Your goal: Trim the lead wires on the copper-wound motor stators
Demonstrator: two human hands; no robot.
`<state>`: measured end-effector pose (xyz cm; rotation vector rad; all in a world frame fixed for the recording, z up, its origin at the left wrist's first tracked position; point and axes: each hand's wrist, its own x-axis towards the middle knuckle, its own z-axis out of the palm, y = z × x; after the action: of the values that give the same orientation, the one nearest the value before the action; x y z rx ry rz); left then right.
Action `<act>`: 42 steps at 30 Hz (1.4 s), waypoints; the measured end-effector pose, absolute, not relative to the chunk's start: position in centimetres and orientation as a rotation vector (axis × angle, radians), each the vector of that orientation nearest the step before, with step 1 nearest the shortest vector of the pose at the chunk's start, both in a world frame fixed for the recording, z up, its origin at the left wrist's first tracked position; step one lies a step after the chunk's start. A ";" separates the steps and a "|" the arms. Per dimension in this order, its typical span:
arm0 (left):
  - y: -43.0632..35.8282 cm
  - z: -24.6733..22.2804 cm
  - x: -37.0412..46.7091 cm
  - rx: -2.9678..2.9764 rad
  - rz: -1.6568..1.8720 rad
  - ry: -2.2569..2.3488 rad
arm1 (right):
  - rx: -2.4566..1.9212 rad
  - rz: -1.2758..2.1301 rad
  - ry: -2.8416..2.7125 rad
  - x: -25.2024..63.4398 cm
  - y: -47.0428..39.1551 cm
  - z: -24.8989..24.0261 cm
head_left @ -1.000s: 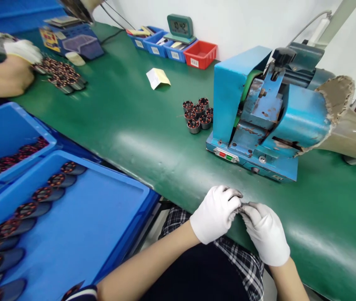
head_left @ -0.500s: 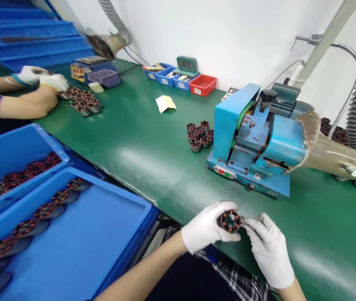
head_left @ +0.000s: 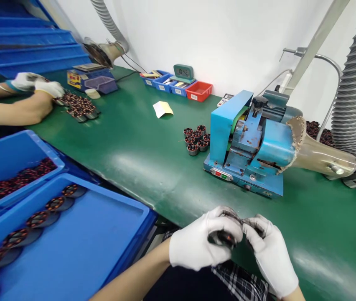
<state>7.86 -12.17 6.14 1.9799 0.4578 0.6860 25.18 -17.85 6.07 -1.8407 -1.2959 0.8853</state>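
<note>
White-gloved, my left hand (head_left: 197,242) is closed round a motor stator (head_left: 227,237), a dark ring with copper windings, partly covered by the fingers and tilted on its side. My right hand (head_left: 270,251), in a white glove too, pinches right beside the stator at the left fingertips. What lies in that pinch is too small and hidden to make out. Both hands are over the front edge of the green table (head_left: 153,167). Several finished-looking stators (head_left: 197,140) stand in a cluster beyond them, left of a blue belt machine (head_left: 243,146).
At left, a blue tray (head_left: 80,242) holds a row of stators, beside a blue bin (head_left: 18,150) of more. A co-worker's gloved hands (head_left: 36,85) work by a stator pile (head_left: 79,106). An extraction duct (head_left: 325,154) joins the machine. Small boxes (head_left: 199,91) line the wall.
My left hand has turned the stator, so its open face no longer points at me and fingers cover more of it. My right hand keeps its pinch beside it. The view has shifted slightly.
</note>
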 end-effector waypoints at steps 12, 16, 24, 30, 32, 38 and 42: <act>-12.4 5.2 8.3 1.939 0.707 0.610 | -1.710 1.145 -1.058 24.8 -18.5 5.3; -12.9 4.9 8.3 2.016 0.939 0.530 | -1.705 1.120 -1.076 24.6 -18.3 5.3; -12.4 4.8 8.0 2.086 0.558 0.577 | -1.821 0.931 -1.192 24.6 -18.3 4.5; -12.8 1.5 8.6 2.344 0.779 0.732 | -1.790 1.127 -1.138 24.6 -17.9 3.0; -12.7 0.2 8.8 2.424 0.884 0.788 | -1.682 1.471 -0.990 25.0 -17.4 2.4; -11.2 -0.1 9.1 2.329 0.625 0.926 | -1.868 1.105 -1.768 25.9 -15.4 3.1; -10.5 0.4 9.1 2.370 0.580 0.874 | -1.836 0.681 -2.488 28.8 -14.5 4.5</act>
<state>9.10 -10.48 0.36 2.3704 0.8737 0.5799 28.84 -14.53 4.45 -1.8362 -2.4884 0.6815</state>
